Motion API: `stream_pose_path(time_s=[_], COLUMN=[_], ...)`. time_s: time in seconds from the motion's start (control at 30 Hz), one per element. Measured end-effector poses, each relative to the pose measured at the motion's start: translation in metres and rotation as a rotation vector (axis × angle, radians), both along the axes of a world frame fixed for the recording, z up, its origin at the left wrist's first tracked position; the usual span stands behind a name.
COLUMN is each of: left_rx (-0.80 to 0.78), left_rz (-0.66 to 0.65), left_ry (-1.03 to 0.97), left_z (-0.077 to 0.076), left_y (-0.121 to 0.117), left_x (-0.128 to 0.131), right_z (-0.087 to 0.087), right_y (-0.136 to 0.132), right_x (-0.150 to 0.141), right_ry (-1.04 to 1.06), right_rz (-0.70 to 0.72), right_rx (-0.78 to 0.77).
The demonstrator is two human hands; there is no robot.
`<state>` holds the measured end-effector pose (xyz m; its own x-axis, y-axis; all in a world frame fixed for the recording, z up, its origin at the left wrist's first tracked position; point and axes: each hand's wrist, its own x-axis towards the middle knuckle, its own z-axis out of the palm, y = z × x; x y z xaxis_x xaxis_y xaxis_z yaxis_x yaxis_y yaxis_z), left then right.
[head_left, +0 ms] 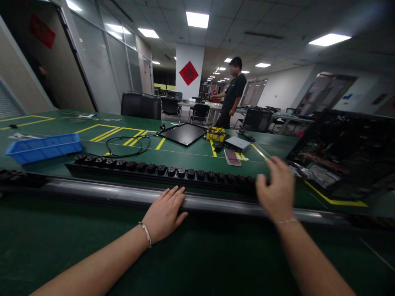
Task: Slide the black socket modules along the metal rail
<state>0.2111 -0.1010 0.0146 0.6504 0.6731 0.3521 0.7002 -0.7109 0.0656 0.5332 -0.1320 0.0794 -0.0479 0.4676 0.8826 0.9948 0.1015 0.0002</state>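
My left hand [166, 211] lies flat and open on the green mat, its fingertips resting against a long metal rail [92, 193] that crosses the bench. My right hand [276, 189] is raised over the same rail further right, fingers spread and holding nothing, near the right end of a long black power strip [160, 169] with a row of sockets. Each wrist wears a thin bracelet.
Beyond the strip lie a blue plastic bin [43, 148], a looped black cable [128, 146], a flat black panel [182, 133], a yellow tool [216, 134], a grey box [237, 143]. An open computer case [342, 152] stands at right. A person in black [233, 96] stands at a far desk.
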Motion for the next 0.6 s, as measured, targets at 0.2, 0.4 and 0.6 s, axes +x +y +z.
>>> stream_pose_path(time_s=[0.2, 0.4, 0.6], left_rx=[0.109, 0.391, 0.085], left_rz=[0.032, 0.752, 1.266], left_ry=[-0.053, -0.336, -0.552], left_z=[0.007, 0.016, 0.0], left_y=[0.029, 0.076, 0.085], left_x=[-0.051, -0.174, -0.26], right_z=[-0.057, -0.07, -0.067], right_y=[-0.012, -0.014, -0.014], right_x=[-0.147, -0.142, -0.146], right_ry=[-0.289, -0.238, -0.238], right_rz=[0.363, 0.34, 0.342], right_rx=[-0.551, -0.74, -0.702])
